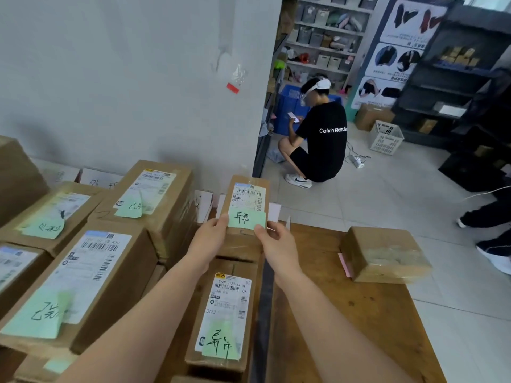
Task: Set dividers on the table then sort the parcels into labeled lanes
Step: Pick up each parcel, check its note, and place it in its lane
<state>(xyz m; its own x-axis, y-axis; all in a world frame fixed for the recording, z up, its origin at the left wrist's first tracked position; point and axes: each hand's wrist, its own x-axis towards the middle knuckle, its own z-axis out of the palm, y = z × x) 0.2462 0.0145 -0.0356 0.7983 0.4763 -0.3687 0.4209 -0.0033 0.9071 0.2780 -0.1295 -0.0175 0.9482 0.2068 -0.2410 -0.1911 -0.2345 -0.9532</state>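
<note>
A narrow cardboard parcel (247, 189) with a shipping label and a green handwritten note (246, 219) sits at the far end of a lane. My left hand (208, 237) grips its left side and my right hand (276, 244) grips its right side. In front of it lies a second narrow parcel (224, 322) with its own green note. A dark divider strip (264, 313) runs along the right of this lane. White paper lane labels (203, 204) stand against the wall behind the parcels.
Several larger labelled boxes (91, 275) fill the lanes to the left. A taped box (384, 254) rests on the wooden table (359, 313) at the right. A person (318, 139) crouches on the floor beyond, by shelves and a white crate (385, 136).
</note>
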